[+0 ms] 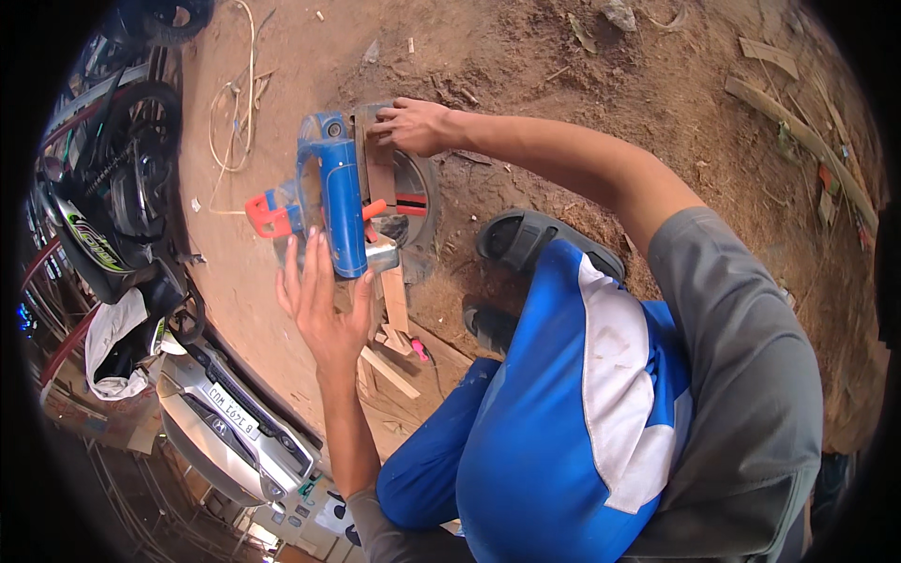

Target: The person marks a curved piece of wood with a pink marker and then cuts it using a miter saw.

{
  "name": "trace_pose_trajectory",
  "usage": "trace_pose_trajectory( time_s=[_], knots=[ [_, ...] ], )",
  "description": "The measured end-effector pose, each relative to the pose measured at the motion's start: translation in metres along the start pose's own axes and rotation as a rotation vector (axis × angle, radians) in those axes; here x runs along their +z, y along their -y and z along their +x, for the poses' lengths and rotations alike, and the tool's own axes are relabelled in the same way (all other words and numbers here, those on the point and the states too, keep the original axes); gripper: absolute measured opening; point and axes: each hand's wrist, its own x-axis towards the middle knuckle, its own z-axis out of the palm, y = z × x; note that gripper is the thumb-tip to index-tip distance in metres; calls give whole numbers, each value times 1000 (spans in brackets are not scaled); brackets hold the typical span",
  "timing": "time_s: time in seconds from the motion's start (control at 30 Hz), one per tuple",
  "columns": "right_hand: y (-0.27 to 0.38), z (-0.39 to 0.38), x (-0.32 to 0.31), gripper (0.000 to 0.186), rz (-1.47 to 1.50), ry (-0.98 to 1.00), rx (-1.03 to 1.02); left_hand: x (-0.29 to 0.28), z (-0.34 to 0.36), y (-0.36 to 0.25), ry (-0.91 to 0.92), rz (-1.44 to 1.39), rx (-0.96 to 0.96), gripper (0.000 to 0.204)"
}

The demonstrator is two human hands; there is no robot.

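Standing at far left, motorbikes point(99, 249) crowd together in a row, and a pale car point(192, 422) sits below them, nearer the lower edge. Just right of the motorbikes, a cream cord point(252, 66) lies loosely looped on the brown ground point(526, 56). Next comes a red handle point(268, 218), sticking out leftward from the blue saw point(343, 211). Below that, the left hand point(324, 324) is spread wide, its fingers apart and the thumb well out, at the saw's near end; whether the fingertips touch it I cannot tell. The saw stands on the ground, roughly between the two hands, with a piece of wood point(380, 178) along its right side. Thin strips point(396, 305) lie nearer the person, a small pink object point(419, 350) beside them. The right hand point(413, 127) reaches across to the far end of the wood, fingers bent downward; I cannot tell whether they grip or only rest. Farther right are dark sandals point(532, 242), blue trousers point(526, 422) with a white panel, and a grey sleeve point(741, 328). Long sticks point(798, 131) lie at far right.
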Motion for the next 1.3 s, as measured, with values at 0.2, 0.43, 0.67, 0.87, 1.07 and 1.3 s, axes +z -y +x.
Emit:
trace_pose_trajectory(
  time_s=[0.2,0.43,0.67,0.87,1.07,1.3],
  knots=[
    [-5,14,4,46,-37,87,-32,0,1,0,-15,-15,13,68],
    [-7,23,7,48,9,63,-7,-1,3,-2,-1,-7,5,67],
    [-7,31,1,49,-50,106,-25,0,1,1,-4,-17,-5,69],
    [-3,33,-5,50,-16,149,-12,3,-3,4,-6,-25,-17,70],
    [-6,30,1,56,-62,105,-56,-3,-5,-3,-15,30,-37,67],
    [-5,9,-27,54,12,138,-16,-8,-6,5,-63,-4,-67,64]
  ],
)
